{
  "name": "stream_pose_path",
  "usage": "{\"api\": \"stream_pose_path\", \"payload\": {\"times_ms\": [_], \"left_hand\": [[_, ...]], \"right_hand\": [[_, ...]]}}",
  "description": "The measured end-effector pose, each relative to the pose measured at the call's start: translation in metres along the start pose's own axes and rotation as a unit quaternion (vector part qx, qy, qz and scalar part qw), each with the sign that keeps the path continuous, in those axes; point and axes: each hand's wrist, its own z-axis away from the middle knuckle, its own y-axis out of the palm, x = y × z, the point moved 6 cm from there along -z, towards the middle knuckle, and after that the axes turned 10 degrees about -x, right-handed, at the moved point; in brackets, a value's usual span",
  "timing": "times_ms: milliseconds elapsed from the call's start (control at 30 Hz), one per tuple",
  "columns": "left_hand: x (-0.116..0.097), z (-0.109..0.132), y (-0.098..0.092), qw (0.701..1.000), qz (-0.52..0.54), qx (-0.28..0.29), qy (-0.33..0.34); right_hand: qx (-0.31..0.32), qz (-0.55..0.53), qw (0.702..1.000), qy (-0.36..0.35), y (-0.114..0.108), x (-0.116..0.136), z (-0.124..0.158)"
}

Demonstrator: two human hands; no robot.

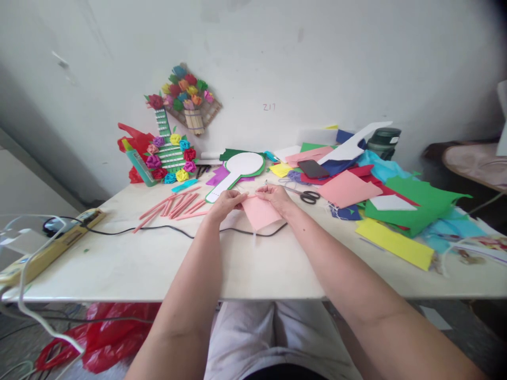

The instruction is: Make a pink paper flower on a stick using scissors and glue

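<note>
I see left hand (227, 203) and right hand (275, 195), fingers pinching far edge of pink paper sheet (262, 214), sheet nearward of fingers. Rolling step, I judge; next turn calls for even pressure.

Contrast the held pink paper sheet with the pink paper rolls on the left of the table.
- Shape: the pink paper sheet is broad and mostly flat; the pink paper rolls are thin, stick-like.
- State: the sheet is held along its far edge by left grip and right grip; the rolls lie loose on the table.
- Count: one sheet, several rolls.

Shared: pink colour.
</note>
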Motion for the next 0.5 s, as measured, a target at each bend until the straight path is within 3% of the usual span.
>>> {"api": "stream_pose_path", "payload": {"times_ms": [500], "left_hand": [[-0.0038,0.0003,-0.0001,0.999,0.016,-0.026,0.009]], "right_hand": [[-0.004,0.0,1.0,0.007,0.0006,0.0046,0.0033]]}}
